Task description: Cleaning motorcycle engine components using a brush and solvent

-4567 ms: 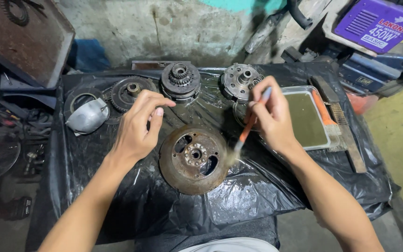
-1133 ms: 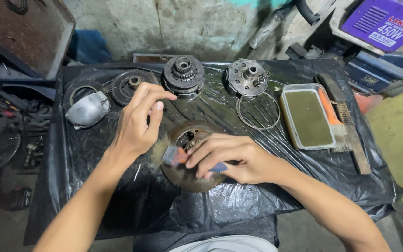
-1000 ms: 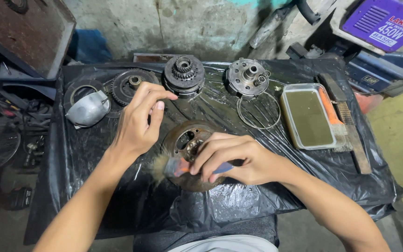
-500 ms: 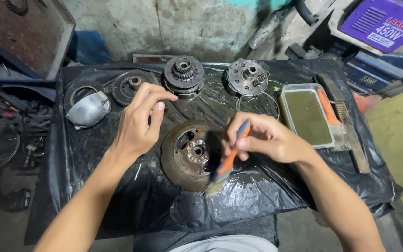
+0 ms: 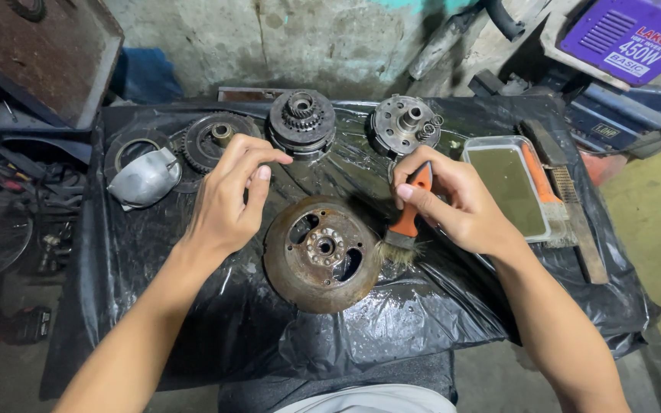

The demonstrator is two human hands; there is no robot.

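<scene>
Left hand (image 5: pixel 227 203) hovering, fingers loosely curled; right hand (image 5: pixel 453 203) fingers clenched, both forearms extended.

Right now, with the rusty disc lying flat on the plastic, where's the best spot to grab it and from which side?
Probably the outer rim of the rusty disc, from above on its near edge. It lies flat, so only the rim and the two cut-out windows offer purchase. The right hand holds the orange-handled brush at its right edge and the left hand hovers at its upper left; the near side is free.

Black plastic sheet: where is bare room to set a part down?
Bare sheet lies along the near edge, left of the rusty disc, below the left hand. The far row, from gear to tray, is crowded.
</scene>
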